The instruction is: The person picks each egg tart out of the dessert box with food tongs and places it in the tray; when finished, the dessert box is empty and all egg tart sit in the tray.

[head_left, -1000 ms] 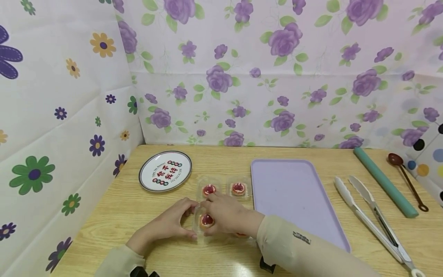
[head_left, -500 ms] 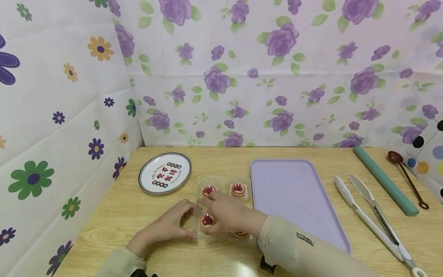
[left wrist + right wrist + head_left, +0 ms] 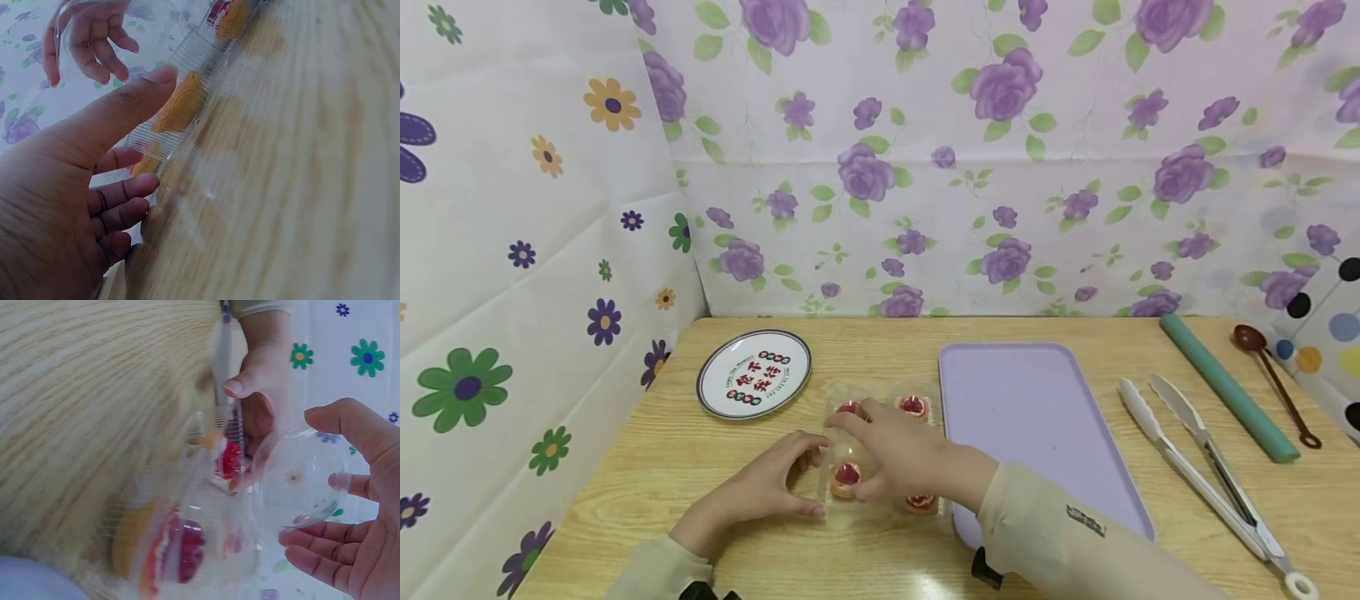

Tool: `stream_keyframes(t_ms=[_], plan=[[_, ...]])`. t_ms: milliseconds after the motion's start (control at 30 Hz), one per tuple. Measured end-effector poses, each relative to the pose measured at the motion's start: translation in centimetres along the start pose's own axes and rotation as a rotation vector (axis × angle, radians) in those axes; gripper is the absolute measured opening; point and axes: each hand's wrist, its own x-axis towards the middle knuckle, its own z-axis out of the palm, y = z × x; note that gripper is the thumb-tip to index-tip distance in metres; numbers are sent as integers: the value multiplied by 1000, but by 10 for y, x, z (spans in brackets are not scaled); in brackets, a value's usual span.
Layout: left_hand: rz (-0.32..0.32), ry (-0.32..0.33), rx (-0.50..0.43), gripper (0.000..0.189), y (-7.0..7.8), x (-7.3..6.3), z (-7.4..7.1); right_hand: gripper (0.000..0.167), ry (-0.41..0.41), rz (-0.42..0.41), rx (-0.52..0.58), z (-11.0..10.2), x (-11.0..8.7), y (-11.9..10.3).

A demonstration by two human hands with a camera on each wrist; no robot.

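Backdrop: purple-flowered cloth (image 3: 1052,200) behind my wooden table (image 3: 625,500).
Left hand (image 3: 756,487): released, thumb and fingers loosely spread at the edge of a clear container (image 3: 876,508).
Right hand (image 3: 902,454): grasping a transparent dome (image 3: 300,481), fingers curved round it.
Red-topped tarts (image 3: 847,481): in the container, between my hands and the lilac tray (image 3: 1037,433).
Plate (image 3: 718,375): beyond my left hand.

Clear dome (image 3: 305,478): we see glossy plastic
Container (image 3: 203,53): we see ribbed plastic
Tabletop (image 3: 647,467): we see grained wood
Tray (image 3: 1030,417): we see smooth, matt plastic
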Motion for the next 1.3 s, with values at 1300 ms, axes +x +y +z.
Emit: stream_keyframes(t_ms=[1300], plan=[[-21, 128, 122, 92, 33, 0, -17, 80, 351, -1, 311, 6, -41, 10]])
